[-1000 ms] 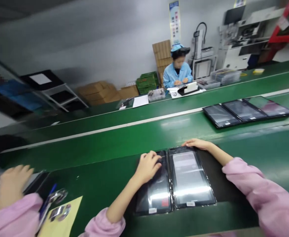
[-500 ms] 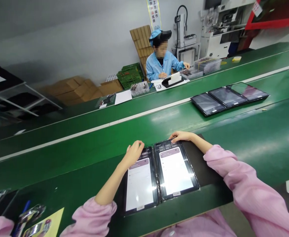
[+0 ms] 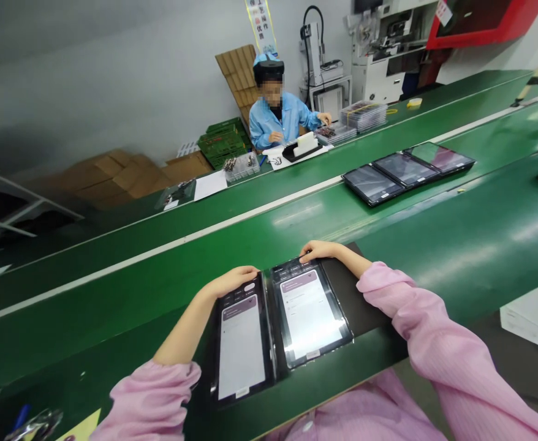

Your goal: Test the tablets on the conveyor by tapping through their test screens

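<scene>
Two tablets with lit screens lie side by side on the near bench. My left hand (image 3: 234, 282) is closed over the top edge of the left tablet (image 3: 240, 349), which looks slightly tilted. At the top edge of the right tablet (image 3: 312, 315), my right hand (image 3: 317, 250) grips with the thumb on the front; its other fingers are partly hidden behind the edge. Both screens show a white page with a purple-grey banner and dark icons above. Under the right tablet a dark mat (image 3: 358, 294) sticks out to the right.
Three dark tablets (image 3: 407, 173) lie in a row on the green conveyor belt (image 3: 195, 257). Across it a co-worker (image 3: 280, 116) in blue sits by small part trays (image 3: 241, 166). A white box (image 3: 533, 312) stands at right; a blue pen (image 3: 21, 418) lies lower left.
My left hand has come down from a raised pinch onto the left tablet's top edge, and that tablet has tilted a little. My right hand stays on the right tablet. The view has shifted.
</scene>
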{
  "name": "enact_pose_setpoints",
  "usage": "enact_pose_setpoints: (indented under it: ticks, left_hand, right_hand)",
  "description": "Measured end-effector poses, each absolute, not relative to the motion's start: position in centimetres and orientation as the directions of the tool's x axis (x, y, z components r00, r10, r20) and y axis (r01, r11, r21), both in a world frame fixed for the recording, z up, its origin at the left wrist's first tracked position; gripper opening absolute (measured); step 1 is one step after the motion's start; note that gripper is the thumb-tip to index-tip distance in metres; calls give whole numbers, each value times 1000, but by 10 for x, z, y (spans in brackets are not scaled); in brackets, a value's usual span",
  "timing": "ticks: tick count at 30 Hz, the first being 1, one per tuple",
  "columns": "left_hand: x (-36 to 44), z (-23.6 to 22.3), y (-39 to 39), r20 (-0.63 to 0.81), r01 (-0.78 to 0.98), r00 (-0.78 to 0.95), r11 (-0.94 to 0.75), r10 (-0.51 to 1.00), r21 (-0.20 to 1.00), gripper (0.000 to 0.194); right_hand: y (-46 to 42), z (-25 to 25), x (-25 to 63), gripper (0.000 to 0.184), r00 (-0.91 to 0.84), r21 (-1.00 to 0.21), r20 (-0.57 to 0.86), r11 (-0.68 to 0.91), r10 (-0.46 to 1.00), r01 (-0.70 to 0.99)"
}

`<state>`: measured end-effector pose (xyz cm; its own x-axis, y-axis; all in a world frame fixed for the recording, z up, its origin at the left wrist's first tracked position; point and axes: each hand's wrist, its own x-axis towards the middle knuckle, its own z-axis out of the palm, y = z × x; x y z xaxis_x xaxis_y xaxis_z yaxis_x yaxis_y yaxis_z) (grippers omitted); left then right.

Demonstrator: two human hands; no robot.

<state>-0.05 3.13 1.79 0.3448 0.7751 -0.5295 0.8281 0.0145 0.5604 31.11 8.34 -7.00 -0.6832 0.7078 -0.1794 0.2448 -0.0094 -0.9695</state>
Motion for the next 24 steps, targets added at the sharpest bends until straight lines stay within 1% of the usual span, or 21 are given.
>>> enact_pose_setpoints:
  ticks: [3,5,9,13,16,20,24]
  left_hand:
    - [-15,33,32,-518,723,450,44,727,690,58]
    - [-22,37,32,-506,706,474,33,721,708,57]
    - [-20,28,34,-523,758,461,-11,717,652,66]
    - [-9,12,38,-516,824,448,-114,730,555,69]
    - [-4,7,43,-514,855,439,-166,737,492,71]
    - [-4,12,47,-550,861,440,-158,710,483,75]
    - [-4,16,46,-542,866,433,-166,720,471,77]
  right_hand:
    - [83,-71,311,44,-677,-974,-172,-21,715,226]
    - [83,-72,310,48,-678,-978,-168,-36,715,204]
    - [82,-69,310,48,-681,-989,-139,-69,719,128]
    - [77,-61,310,36,-691,-995,-94,-85,716,47]
    - [76,-57,309,27,-702,-996,-83,-91,707,27]
    - [80,-57,308,17,-695,-996,-79,-80,715,31]
    - [80,-56,309,16,-691,-997,-74,-67,719,37]
